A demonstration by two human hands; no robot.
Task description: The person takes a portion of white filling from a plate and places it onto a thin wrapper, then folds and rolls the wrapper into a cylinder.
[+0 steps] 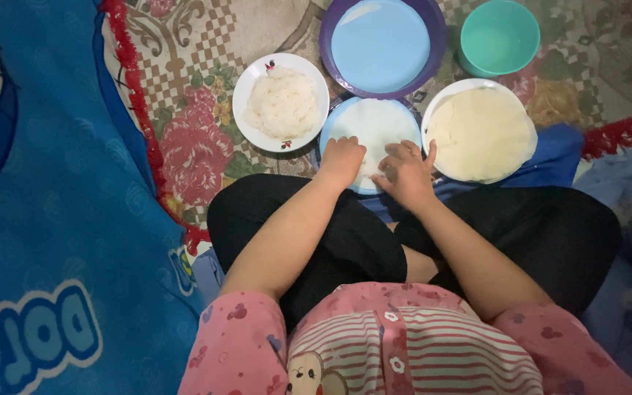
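Seated person, legs crossed, on a patterned floral rug [199,139]. Both hands rest on a thin white sheet [374,124] lying on a blue plate [330,128] directly in front of the knees. Left hand [341,159]: fingers curled, pressing the sheet's near left part. Right hand [406,172]: fingers bent onto the sheet's near right edge, thumb raised toward the neighbouring plate. White plate [433,110] to the right carries a stack of pale round sheets [480,132]. White dish [246,80] to the left holds a mound of white noodles [283,102]. Beyond: purple basin [433,51] containing pale liquid; teal bowl [499,36] beside it. Blue blanket [60,219] at left.
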